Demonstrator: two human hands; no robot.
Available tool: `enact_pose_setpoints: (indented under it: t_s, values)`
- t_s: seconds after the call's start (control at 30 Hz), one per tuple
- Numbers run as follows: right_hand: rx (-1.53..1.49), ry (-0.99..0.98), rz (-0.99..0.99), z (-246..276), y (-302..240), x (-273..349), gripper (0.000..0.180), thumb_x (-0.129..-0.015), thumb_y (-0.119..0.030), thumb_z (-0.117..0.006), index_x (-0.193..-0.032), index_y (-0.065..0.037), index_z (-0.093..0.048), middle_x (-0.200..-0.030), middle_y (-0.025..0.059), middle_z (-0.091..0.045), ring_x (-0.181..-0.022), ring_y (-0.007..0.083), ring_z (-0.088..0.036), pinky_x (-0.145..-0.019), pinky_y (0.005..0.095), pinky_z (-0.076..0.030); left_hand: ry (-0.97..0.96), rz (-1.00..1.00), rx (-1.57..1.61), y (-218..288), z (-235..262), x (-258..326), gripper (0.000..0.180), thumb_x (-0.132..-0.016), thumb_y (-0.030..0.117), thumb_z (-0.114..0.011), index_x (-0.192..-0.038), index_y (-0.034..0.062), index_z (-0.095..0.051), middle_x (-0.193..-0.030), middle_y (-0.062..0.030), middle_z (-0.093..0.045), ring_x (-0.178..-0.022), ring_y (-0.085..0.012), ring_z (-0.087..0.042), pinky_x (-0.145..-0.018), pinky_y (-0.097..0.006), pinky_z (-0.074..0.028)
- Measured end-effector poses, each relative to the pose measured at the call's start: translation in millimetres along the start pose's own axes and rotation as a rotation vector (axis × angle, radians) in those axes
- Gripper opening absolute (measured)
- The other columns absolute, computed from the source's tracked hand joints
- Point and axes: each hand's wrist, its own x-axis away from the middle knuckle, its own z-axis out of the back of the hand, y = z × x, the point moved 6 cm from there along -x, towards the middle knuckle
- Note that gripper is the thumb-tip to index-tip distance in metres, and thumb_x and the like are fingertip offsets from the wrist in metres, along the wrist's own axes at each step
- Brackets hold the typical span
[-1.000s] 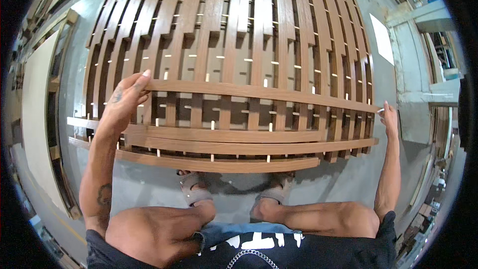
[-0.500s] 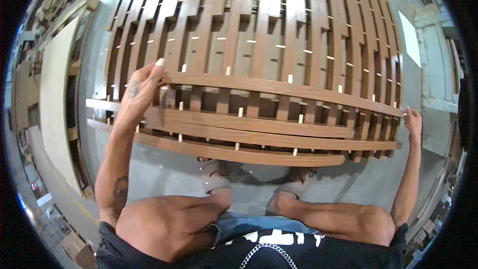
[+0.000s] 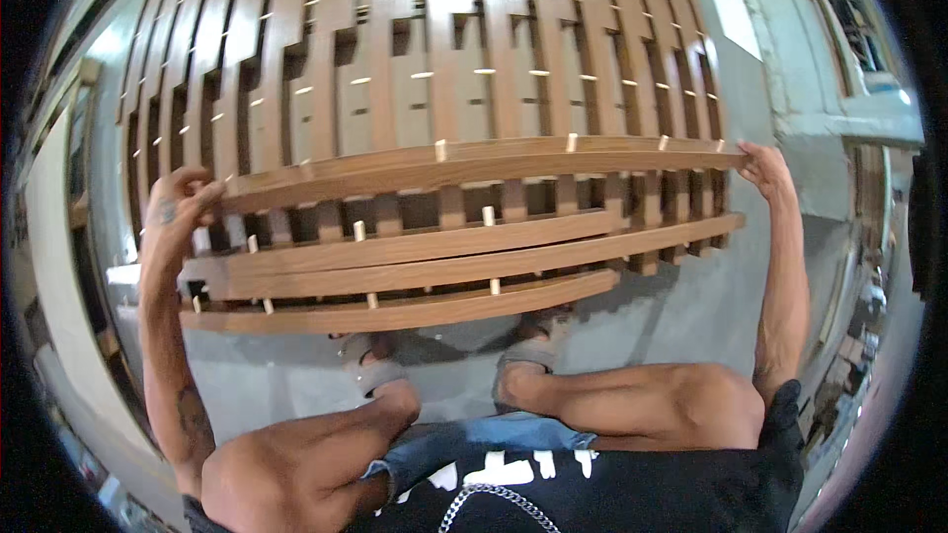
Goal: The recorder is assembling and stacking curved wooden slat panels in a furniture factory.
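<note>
A long brown wooden slat [image 3: 474, 166] with pale pegs standing along it spans between my hands. My left hand [image 3: 180, 205] is closed around its left end, thumb and fingers bent over the edge. At the other end, my right hand [image 3: 766, 170] pinches the tip of the slat. Nearer to me lie more brown slats [image 3: 415, 252], side by side, also with short pale pegs [image 3: 488, 216]. Beyond the held slat, a wide set of parallel slats [image 3: 454, 49] runs away from me, with pegs in the gaps.
Grey floor [image 3: 257, 380] shows between the slats and my sandalled feet [image 3: 375, 370]. A pale board [image 3: 64, 227] leans or lies at the far left. To the right stand a light-coloured wall or frame [image 3: 790, 69] and cluttered shelving [image 3: 869, 336].
My view has turned to the right, so the slats appear shifted left and tilted the other way. Both hands still hold the ends of the same slat.
</note>
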Motion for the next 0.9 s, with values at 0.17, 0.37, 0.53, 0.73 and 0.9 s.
enact_pose_setpoints:
  t_s: [0.17, 0.37, 0.53, 0.73, 0.9]
  values:
    - [-0.399, -0.154, 0.171, 8, -1, 7, 0.035, -0.088, -0.014, -0.065, -0.117, 0.003, -0.054, -0.108, 0.0107, -0.058, -0.100, 0.0193, -0.056, -0.093, 0.0343, -0.045, -0.021, 0.121, 0.324, -34, 23, -3, 0.062, -0.079, 0.013, -0.068, -0.132, -0.0086, -0.045, -0.113, -0.0150, -0.060, -0.098, -0.0178, -0.059, -0.083, -0.030, -0.048]
    - [-0.321, -0.280, 0.309, -17, 11, 5, 0.046, -0.094, -0.028, -0.057, -0.132, -0.003, -0.049, -0.136, 0.0047, -0.048, -0.128, 0.0196, -0.041, -0.111, 0.0448, -0.026, 0.093, 0.012, 0.333, -24, 34, 10, 0.056, -0.077, 0.012, -0.071, -0.128, -0.0002, -0.053, -0.119, -0.0116, -0.060, -0.108, -0.0202, -0.057, -0.094, -0.032, -0.046]
    - [-0.492, -0.122, 0.221, 62, 49, -36, 0.048, -0.096, -0.023, -0.054, -0.140, -0.008, -0.041, -0.142, 0.0063, -0.042, -0.133, 0.0193, -0.037, -0.113, 0.0378, -0.028, 0.072, -0.135, 0.567, -16, 2, 7, 0.054, -0.076, -0.003, -0.067, -0.128, 0.0000, -0.053, -0.121, -0.0143, -0.061, -0.110, -0.0209, -0.058, -0.092, -0.031, -0.048]
    - [-0.402, -0.202, 0.255, 37, 63, -47, 0.053, -0.095, -0.025, -0.056, -0.142, -0.008, -0.037, -0.142, 0.0033, -0.042, -0.129, 0.0155, -0.039, -0.107, 0.0320, -0.029, 0.014, -0.014, 0.535, -30, 10, 32, 0.064, -0.081, -0.004, -0.056, -0.141, -0.0019, -0.034, -0.124, -0.0168, -0.060, -0.112, -0.0194, -0.058, -0.096, -0.031, -0.047]
    - [-0.449, -0.219, 0.232, 19, 62, -44, 0.052, -0.096, -0.025, -0.056, -0.141, -0.008, -0.038, -0.139, 0.0030, -0.045, -0.127, 0.0154, -0.040, -0.105, 0.0318, -0.030, 0.016, -0.024, 0.544, -41, 18, 34, 0.059, -0.085, 0.000, -0.045, -0.142, -0.0047, -0.031, -0.124, -0.0175, -0.060, -0.117, -0.0234, -0.056, -0.103, -0.035, -0.043]
